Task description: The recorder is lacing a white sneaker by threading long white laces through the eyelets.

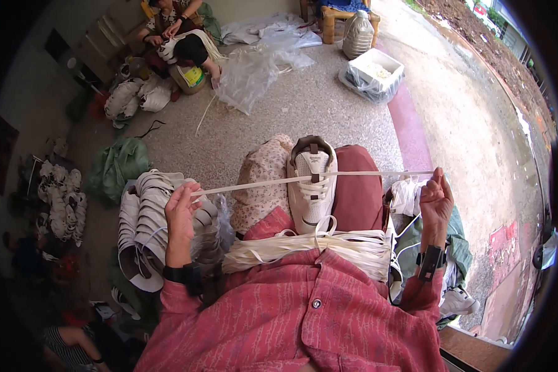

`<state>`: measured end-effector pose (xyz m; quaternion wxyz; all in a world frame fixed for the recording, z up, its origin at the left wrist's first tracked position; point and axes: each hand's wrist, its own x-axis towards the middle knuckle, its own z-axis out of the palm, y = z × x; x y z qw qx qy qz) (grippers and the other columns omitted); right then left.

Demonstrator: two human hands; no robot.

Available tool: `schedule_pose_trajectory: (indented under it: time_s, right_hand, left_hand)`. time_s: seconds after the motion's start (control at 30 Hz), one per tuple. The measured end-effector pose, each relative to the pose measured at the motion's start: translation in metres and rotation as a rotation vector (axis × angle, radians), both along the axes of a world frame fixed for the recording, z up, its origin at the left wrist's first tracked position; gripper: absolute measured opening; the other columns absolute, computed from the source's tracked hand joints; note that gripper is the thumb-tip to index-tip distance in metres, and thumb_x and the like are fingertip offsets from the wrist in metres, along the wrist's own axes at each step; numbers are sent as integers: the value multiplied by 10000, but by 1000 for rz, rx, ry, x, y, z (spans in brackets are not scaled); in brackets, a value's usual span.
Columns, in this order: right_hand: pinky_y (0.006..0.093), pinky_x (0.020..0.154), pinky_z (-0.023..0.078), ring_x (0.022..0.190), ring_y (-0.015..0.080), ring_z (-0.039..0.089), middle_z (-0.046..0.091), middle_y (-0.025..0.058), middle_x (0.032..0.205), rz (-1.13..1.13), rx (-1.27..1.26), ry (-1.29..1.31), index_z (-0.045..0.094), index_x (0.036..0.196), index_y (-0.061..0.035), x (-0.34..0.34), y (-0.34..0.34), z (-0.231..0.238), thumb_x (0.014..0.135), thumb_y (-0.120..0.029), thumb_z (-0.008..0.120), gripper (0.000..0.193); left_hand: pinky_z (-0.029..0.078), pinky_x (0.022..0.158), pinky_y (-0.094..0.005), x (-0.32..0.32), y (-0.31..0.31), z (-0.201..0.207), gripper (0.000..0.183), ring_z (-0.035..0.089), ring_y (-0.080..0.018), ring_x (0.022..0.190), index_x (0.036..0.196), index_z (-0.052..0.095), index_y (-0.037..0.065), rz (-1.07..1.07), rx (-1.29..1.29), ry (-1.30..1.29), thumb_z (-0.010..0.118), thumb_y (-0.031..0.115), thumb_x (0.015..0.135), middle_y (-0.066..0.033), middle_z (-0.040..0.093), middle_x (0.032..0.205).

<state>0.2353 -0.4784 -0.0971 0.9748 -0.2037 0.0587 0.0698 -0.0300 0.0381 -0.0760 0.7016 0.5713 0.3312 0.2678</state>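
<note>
A white and beige sneaker (pixel 304 203) rests between my knees, its tongue loop and dark collar away from me. One flat cream shoelace (pixel 254 185) is stretched across it, passing at a dark loop on the tongue. My left hand (pixel 181 208) pinches one end of the lace, and my right hand (pixel 437 201) is closed on the other end, raised at the right. Both hands are apart from the sneaker itself. Across my lap lies a thick bundle of cream shoelaces (pixel 353 254); one strand loops up by the sneaker's toe.
Stacked shoe uppers (pixel 146 217) stand at my left, beside a green sack (pixel 118 167). More white shoes (pixel 459 302) lie at my right. Ahead are plastic sheeting (pixel 248 74), a white foam box (pixel 378 67) and another seated person (pixel 173 28) handling a shoe.
</note>
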Motion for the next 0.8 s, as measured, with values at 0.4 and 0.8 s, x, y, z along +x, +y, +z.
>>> schedule_pose_trajectory:
  time_s: [0.4,0.8]
  right_hand:
    - [241,605,523,745,102,624,665,25,935,50,-192,56,553,1214,-57,3,-66,-58,933,-136,603,296]
    - [209,421,235,447,42,349,470,-55,552,13,-864,2,691,951,-91,39,26,-10,891,-171,670,102]
  left_hand:
    - [474,920,-389,-35,55,-37,377,592,-261,1066,1337,445,51,232,-230,-268,486,141,973,-141,603,1171]
    - [464,920,-373,80,-74,60,228,593,-320,1059,1011,649,29,-399,1261,13,688,44,787,-135,627,1122]
